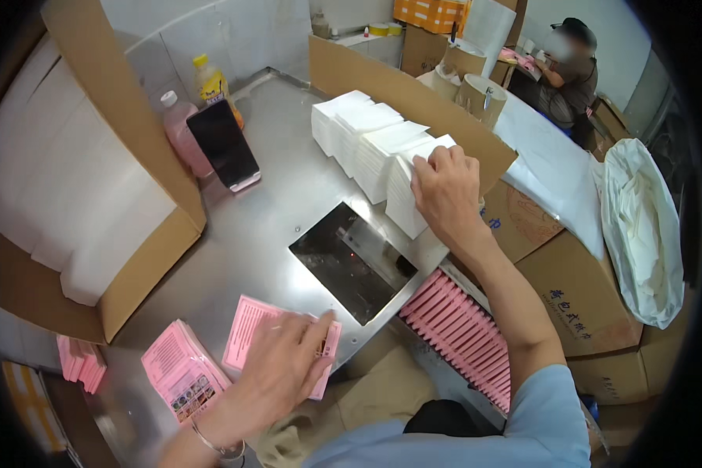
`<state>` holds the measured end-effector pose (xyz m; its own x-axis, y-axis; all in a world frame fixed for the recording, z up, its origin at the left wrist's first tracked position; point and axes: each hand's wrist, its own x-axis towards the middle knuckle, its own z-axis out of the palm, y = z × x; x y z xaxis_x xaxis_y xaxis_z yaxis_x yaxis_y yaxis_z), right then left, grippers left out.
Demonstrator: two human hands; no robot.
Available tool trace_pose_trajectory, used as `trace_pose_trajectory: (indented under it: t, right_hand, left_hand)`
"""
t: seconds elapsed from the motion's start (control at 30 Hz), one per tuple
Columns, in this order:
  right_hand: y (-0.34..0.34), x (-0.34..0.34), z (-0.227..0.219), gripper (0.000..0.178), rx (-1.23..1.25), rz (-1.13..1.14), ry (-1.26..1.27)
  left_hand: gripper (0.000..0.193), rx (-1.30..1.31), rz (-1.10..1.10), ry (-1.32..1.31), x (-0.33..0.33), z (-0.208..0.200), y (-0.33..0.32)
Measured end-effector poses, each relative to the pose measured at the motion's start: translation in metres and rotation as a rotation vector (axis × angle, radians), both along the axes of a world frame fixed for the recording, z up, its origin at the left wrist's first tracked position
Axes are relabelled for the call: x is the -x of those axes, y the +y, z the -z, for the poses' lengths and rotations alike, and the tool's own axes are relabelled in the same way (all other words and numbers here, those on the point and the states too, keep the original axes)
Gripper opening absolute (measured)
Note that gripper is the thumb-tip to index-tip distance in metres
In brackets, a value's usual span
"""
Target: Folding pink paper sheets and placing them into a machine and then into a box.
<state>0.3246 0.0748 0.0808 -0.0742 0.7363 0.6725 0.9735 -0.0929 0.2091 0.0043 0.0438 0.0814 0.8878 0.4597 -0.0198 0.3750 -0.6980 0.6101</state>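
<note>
My right hand is at the near end of a row of white folded paper tissues, fingers curled closed over the front bundle. These tissues stand on edge in several bundles on the metal table. My left hand lies over a pile of pink printed sleeves, its fingers stretched out and apart. A second stack of pink printed sleeves sits just left of it. Between the two hands is a dark rectangular opening in the tabletop, with a small red light inside.
A phone leans against a pink bottle beside a yellow-capped bottle. At the left stands a cardboard box holding white paper. Pink packs fill a tray below the table's right edge. Another person works far right.
</note>
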Motion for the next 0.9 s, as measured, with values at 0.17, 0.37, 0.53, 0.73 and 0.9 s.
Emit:
trace_pose_trajectory:
  t: [0.17,0.37,0.53,0.73,0.9]
  right_hand:
    - [-0.005,0.01,0.005,0.03,0.022,-0.011,0.236]
    - [0.001,-0.007,0.007,0.032,0.044,-0.017,0.387]
    - [-0.002,-0.008,0.013,0.03,0.0,-0.05,0.524]
    - [-0.003,-0.011,0.022,0.029,-0.045,-0.057,0.499]
    - [-0.005,-0.01,0.029,0.025,-0.177,-0.077,0.384]
  left_hand:
    - [0.058,-0.657,-0.636,0.099,0.029,0.058,-0.055]
    - [0.071,-0.655,-0.746,0.062,0.006,0.068,-0.051]
    - [0.067,-0.601,-0.731,0.082,0.013,0.055,-0.057]
    - [0.076,-0.573,-0.708,0.073,0.017,0.062,-0.055]
    - [0.053,-0.652,-0.774,0.075,0.009,0.067,-0.056]
